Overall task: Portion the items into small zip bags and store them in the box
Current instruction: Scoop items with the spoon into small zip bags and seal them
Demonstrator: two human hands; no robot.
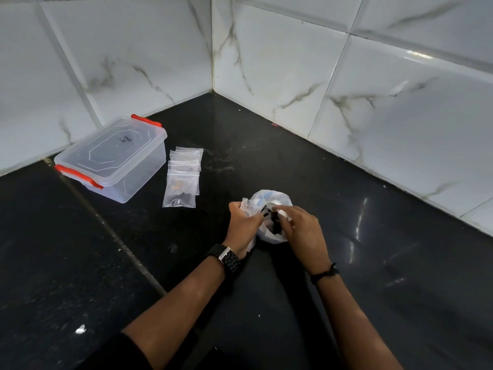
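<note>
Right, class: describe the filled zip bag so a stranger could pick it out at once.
Find the clear plastic box with orange clips near the tiled wall on the black counter. Just right of it lies a row of small zip bags. The filled zip bag is the nearest one, the only one with dark bits inside.

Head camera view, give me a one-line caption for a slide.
Both hands, left hand and right hand, hold open a white plastic bag beside zip bags and a closed clear box.
</note>
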